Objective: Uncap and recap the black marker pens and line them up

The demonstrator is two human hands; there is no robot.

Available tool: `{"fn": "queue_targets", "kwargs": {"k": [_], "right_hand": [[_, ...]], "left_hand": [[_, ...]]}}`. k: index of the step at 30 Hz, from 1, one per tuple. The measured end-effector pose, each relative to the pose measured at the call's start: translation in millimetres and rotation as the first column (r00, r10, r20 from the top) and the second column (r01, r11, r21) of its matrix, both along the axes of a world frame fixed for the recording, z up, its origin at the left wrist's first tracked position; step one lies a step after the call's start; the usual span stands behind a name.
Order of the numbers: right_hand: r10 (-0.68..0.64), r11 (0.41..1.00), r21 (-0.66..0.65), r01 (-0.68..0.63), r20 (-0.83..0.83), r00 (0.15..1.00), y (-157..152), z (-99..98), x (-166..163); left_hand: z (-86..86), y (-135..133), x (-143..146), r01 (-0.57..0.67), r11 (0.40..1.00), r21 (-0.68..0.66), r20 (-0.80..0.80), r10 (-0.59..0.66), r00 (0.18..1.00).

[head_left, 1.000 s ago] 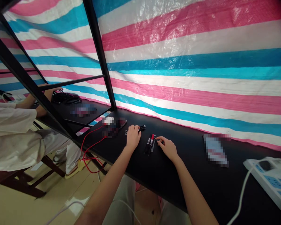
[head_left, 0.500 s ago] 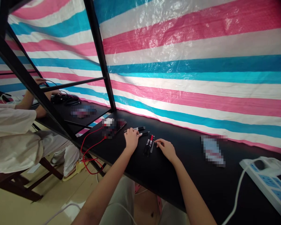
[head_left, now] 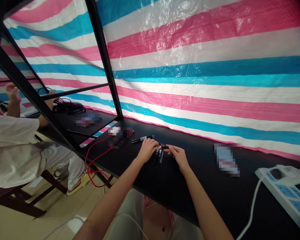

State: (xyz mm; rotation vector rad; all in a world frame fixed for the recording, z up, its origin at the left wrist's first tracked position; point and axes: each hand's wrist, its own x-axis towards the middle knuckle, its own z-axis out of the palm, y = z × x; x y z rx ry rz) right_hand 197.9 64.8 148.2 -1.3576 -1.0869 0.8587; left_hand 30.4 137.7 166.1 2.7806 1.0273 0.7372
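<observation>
A black pen (head_left: 163,147) is held level between my two hands, over the black desk (head_left: 200,190). My left hand (head_left: 148,150) is closed on its left end. The thumb and fingers of my right hand (head_left: 179,158) pinch its right end. Beneath it on the desk lies a bunch of pens (head_left: 159,157), dark with some red, partly hidden by the held pen and my left hand. Beyond my left hand, more black pens (head_left: 143,139) rest side by side.
A blurred phone-like item (head_left: 123,137) with a red cable (head_left: 90,166) lies at left. To the right are a blurred packet (head_left: 226,161) and a white power strip (head_left: 285,190). A black metal frame (head_left: 103,56) separates me from a seated person (head_left: 12,150). Striped sheeting (head_left: 202,76) hangs behind.
My left hand has moved right with the pen, away from the far pens. My right hand now grips the pen's other end. The other person's hand has risen to the left.
</observation>
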Motion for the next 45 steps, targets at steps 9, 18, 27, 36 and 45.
{"fn": "queue_targets", "kwargs": {"k": [9, 18, 27, 36, 45], "right_hand": [[-0.275, 0.954, 0.08, 0.289, -0.147, 0.95, 0.9, -0.5, 6.4], [-0.625, 0.679, 0.214, 0.702, -0.331, 0.707, -3.0, 3.3, 25.9], [-0.451, 0.85, 0.117, 0.514, -0.345, 0.823, -0.9, 0.4, 21.2], [-0.31, 0.95, 0.058, 0.308, 0.035, 0.95, 0.5, -4.4, 12.1], [-0.158, 0.984, -0.016, 0.175, 0.356, 0.921, 1.8, -6.6, 6.1]], "left_hand": [[4.3, -1.3, -6.2, -0.122, 0.988, 0.095, 0.086, 0.114, 0.99], [8.6, 1.5, -11.6, -0.259, 0.965, 0.032, 0.149, 0.251, 0.956], [7.8, 3.6, -10.0, -0.272, 0.96, -0.061, 0.176, 0.278, 0.944], [-9.9, 12.1, -7.1, -0.23, 0.967, -0.109, -0.023, 0.229, 0.973], [-9.5, 10.3, -6.0, -0.127, 0.981, -0.145, -0.082, 0.116, 0.99]]}}
